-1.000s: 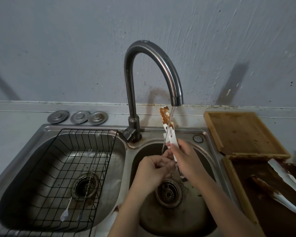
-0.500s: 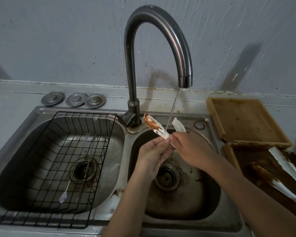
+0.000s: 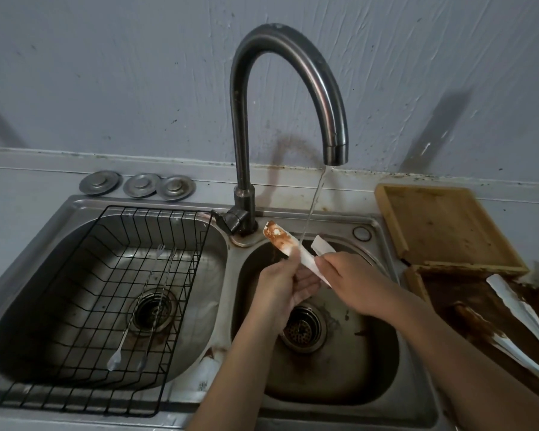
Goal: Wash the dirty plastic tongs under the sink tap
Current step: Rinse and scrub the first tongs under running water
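Left basin (image 3: 199, 244): a black wire rack (image 3: 84, 306) sits inside it, holding two slim long-handled utensils (image 3: 131, 315) that lie over the drain. Three metal sink plugs (image 3: 137, 185) lie in a row on the tabletop (image 3: 22, 188) behind this basin.

Centre: the tap (image 3: 293, 98) stands between the basins, spout over the right basin (image 3: 339, 377). A thin stream of water (image 3: 311, 206) runs down from it.

Right basin: the white plastic tongs (image 3: 293, 251) are held above it, arms spread. The left arm is smeared brown at its tip and meets the stream; the right arm looks clean. The left hand (image 3: 285, 287) is closed around the smeared arm from below. The right hand (image 3: 355, 279) is closed on the tongs where the arms join, with the clean arm projecting above its fingers.

Right of the sink: a wooden tray (image 3: 445, 228) rests on the tabletop. Just in front of it, a second tray (image 3: 413, 279) is coated in brown residue and holds another pair of white tongs (image 3: 520, 331), also soiled.
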A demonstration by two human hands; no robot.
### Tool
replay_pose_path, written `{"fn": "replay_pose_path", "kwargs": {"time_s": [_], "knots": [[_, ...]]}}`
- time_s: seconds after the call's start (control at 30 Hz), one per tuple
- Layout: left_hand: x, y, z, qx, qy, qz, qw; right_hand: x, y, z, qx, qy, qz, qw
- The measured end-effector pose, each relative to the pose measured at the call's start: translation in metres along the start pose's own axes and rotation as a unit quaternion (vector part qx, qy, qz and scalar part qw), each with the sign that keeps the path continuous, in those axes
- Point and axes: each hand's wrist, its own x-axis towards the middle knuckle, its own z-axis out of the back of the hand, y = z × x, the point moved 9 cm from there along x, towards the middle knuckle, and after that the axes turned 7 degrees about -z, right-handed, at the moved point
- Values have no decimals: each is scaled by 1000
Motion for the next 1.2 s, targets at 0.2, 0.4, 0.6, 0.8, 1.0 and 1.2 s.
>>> {"fn": "replay_pose_path", "kwargs": {"time_s": [0.2,0.4,0.6,0.8,1.0,1.2], "knots": [[-3,6,-1,-13,-25,47,999,-5,-1,-1,-5,-2,1,1000],[-4,12,6,9,23,111,994,-13,-9,-1,-11,19,-6,1000],[-3,14,2,44,14,108,993,-16,-11,-5,-4,22,-6,1000],[-2,20,12,45,38,157,986,-27,-24,-10,-16,45,1,999],[-4,27,3,69,41,147,986,-28,-36,-8,-11,31,1,999],[-6,30,3,41,59,192,979,-37,-46,-9,-12,46,17,999]]}}
